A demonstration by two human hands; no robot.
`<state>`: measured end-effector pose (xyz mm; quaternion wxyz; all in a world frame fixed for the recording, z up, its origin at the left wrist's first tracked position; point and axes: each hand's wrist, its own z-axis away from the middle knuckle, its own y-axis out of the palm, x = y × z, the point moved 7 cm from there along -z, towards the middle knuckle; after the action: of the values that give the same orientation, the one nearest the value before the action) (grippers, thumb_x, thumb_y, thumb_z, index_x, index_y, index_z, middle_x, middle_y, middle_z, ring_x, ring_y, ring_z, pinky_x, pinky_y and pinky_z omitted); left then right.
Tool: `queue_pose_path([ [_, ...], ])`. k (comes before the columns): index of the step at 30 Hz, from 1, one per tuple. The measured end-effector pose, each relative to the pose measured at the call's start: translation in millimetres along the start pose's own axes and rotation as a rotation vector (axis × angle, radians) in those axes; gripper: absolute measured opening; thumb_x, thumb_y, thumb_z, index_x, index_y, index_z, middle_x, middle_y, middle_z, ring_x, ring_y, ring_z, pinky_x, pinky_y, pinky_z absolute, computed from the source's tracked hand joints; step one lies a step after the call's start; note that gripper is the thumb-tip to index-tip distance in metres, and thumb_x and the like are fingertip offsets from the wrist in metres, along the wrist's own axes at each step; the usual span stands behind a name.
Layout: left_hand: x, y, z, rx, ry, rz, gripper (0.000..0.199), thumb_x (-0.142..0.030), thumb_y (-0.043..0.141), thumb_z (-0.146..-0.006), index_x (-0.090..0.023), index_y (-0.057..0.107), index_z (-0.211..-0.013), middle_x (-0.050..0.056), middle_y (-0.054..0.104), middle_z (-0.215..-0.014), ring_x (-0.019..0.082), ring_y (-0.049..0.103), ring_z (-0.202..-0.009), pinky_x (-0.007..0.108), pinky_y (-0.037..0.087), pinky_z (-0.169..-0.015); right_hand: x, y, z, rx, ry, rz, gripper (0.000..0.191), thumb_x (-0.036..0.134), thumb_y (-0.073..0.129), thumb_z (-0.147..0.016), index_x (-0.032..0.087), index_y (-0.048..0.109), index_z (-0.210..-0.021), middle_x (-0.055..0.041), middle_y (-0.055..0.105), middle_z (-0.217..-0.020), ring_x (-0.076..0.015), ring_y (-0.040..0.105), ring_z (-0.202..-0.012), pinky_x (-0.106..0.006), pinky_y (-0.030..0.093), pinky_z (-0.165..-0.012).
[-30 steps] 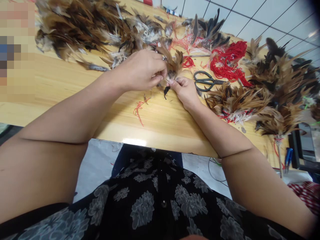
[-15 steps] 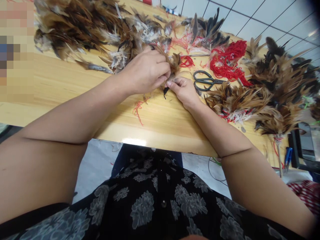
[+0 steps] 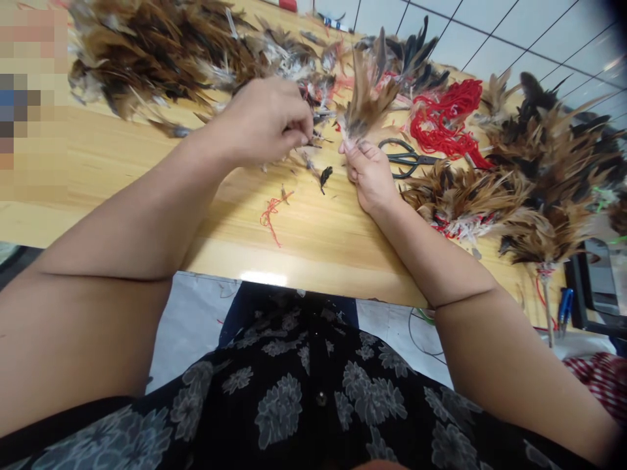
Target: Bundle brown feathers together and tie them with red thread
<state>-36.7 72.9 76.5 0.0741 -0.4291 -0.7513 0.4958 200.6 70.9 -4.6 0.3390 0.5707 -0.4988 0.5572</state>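
Note:
My right hand (image 3: 371,171) is closed around the pale quill ends of a small bunch of brown feathers (image 3: 366,101), which fans upward. To its left, my left hand (image 3: 272,121) hovers above loose feathers, its fingers curled in toward the thumb; whatever they may hold is hidden. A small black feather (image 3: 326,176) lies on the table between both hands. Below it is a tangle of thin red thread (image 3: 269,215). Black-handled scissors (image 3: 406,158) lie just beyond my right hand, partly covered by it.
A large heap of brown feathers (image 3: 147,52) spreads across the far left of the table (image 3: 112,170). Red cord (image 3: 448,121) lies behind the scissors. At right are a tied feather bundle (image 3: 465,196), a feather duster (image 3: 546,241) with a stick handle, and blue pens (image 3: 565,307).
My left hand has moved away to the left from my right hand. The feather bunch now stands upright in my right hand, which has shifted slightly. The small black feather is uncovered.

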Motion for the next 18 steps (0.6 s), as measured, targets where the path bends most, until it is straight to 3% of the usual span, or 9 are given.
queue_pose_path([
  [3,11.8,23.8,10.6,0.201,0.002,0.047,0.035,-0.072,0.067,-0.108,-0.045,0.090,-0.109,0.008,0.082,-0.104,0.042,0.065,-0.115,0.066,0.060,-0.115,0.2,-0.8,0.5,-0.010,0.046,-0.050,0.086,0.113,0.075,-0.100,0.028,0.080,-0.110,0.0045,0.049,-0.075,-0.0151,0.057,-0.069,-0.031,0.057,-0.063],
  [7,11.3,37.9,16.5,0.232,-0.065,0.119,0.034,-0.069,0.068,-0.112,-0.043,0.089,-0.106,0.010,0.078,-0.102,0.044,0.059,-0.123,0.064,0.053,-0.126,18.2,4.9,6.4,0.004,0.008,-0.187,0.082,0.109,0.089,-0.093,0.028,0.073,-0.096,0.0098,0.031,-0.067,-0.0108,0.027,-0.059,-0.030,0.028,-0.051],
  [11,-1.6,23.8,12.5,0.231,-0.258,0.223,0.009,-0.041,0.089,-0.091,-0.038,0.081,-0.089,0.014,0.074,-0.111,0.044,0.057,-0.131,0.060,0.046,-0.135,22.2,6.7,9.5,-0.019,0.049,-0.221,0.066,0.088,0.090,-0.109,0.027,0.071,-0.095,0.0098,0.028,-0.068,-0.0089,0.027,-0.059,-0.024,0.026,-0.055],
  [14,-10.6,4.6,5.1,0.188,-0.338,0.242,0.028,-0.016,0.089,-0.082,-0.039,0.073,-0.083,0.012,0.070,-0.109,0.042,0.058,-0.128,0.056,0.045,-0.135,18.6,6.9,9.1,-0.030,0.079,-0.246,0.057,0.075,0.090,-0.116,0.026,0.070,-0.095,0.0097,0.030,-0.069,-0.0083,0.029,-0.060,-0.021,0.027,-0.056],
  [18,-18.1,-14.6,-3.7,0.065,-0.386,0.176,0.048,0.009,0.080,-0.083,-0.038,0.067,-0.083,0.004,0.064,-0.092,0.034,0.057,-0.102,0.050,0.052,-0.120,9.6,5.8,6.5,-0.044,0.106,-0.213,0.056,0.075,0.092,-0.115,0.025,0.073,-0.098,0.0089,0.037,-0.069,-0.0089,0.037,-0.063,-0.020,0.032,-0.058],
])
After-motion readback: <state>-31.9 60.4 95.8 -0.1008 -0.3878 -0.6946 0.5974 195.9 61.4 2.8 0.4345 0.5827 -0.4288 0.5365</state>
